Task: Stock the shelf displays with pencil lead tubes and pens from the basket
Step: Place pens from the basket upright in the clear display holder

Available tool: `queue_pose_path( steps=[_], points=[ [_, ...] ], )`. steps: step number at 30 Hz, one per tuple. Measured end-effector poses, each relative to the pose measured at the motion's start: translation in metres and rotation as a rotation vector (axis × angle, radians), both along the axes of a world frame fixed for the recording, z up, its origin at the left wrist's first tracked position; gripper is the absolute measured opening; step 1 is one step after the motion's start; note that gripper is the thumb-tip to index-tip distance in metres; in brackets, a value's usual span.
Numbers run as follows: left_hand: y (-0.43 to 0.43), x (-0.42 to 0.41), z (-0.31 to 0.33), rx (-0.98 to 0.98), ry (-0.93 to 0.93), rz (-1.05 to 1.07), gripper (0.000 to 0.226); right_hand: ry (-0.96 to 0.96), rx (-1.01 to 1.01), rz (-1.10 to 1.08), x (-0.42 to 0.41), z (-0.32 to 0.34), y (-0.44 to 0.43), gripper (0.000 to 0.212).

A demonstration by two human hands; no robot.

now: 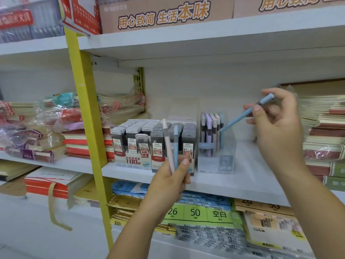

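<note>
My right hand (278, 126) pinches a light blue pen (240, 116) near its top. The pen slants down-left, and its tip reaches the right side of the clear pen display box (216, 161), which holds several upright pastel pens (210, 131). My left hand (170, 180) grips two pens upright, a pink one (168, 144) and a blue one (175, 146), in front of the pencil lead display (134, 161). That display is packed with rows of dark lead tubes (155, 133). The basket is out of view.
Wrapped notebook stacks lie to the left (61, 131) and right (324, 135) on the white shelf (242, 184). A yellow upright post (87, 128) stands left of the displays. Label sheets (196, 212) fill the shelf below. Cardboard boxes (164, 14) sit on the shelf above.
</note>
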State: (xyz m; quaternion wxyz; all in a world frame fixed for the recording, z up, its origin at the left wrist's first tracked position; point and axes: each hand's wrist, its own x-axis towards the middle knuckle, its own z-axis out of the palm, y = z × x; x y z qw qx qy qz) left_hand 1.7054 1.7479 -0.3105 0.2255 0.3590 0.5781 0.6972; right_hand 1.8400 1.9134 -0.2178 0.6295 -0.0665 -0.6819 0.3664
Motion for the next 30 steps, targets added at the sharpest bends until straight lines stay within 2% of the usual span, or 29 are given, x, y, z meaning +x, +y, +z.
queue_pose_path(
  steps=[2,6,10,13,17,22,25,27,30],
  points=[
    [0.002,-0.001,-0.002,0.002,0.022,0.037,0.018,-0.089,0.064,-0.061,0.0,0.002,0.011,0.038],
    [0.004,-0.002,-0.006,-0.012,0.079,0.047,0.026,-0.3,0.092,-0.104,-0.016,-0.007,0.026,0.026],
    [0.004,-0.007,-0.007,-0.011,0.087,0.044,0.032,-0.433,0.15,-0.177,-0.031,-0.02,0.033,0.026],
    [0.005,-0.009,-0.009,-0.006,0.084,0.029,0.03,-0.471,0.195,-0.245,-0.034,-0.022,0.037,0.025],
    [0.008,-0.008,-0.011,-0.005,0.054,0.012,0.022,-0.519,0.254,-0.32,-0.035,-0.023,0.041,0.036],
    [0.01,-0.006,-0.011,-0.004,0.05,0.005,0.027,-0.545,0.206,-0.359,-0.045,-0.03,0.044,0.04],
    [0.011,-0.005,-0.01,-0.002,0.051,-0.004,0.024,-0.555,0.258,-0.497,-0.054,-0.031,0.045,0.037],
    [0.012,-0.005,-0.009,0.001,0.052,-0.008,0.022,-0.582,0.225,-0.555,-0.059,-0.03,0.046,0.035],
    [0.011,-0.003,-0.006,0.004,0.042,-0.019,0.02,-0.648,0.181,-0.543,-0.06,-0.025,0.044,0.036]
  ],
)
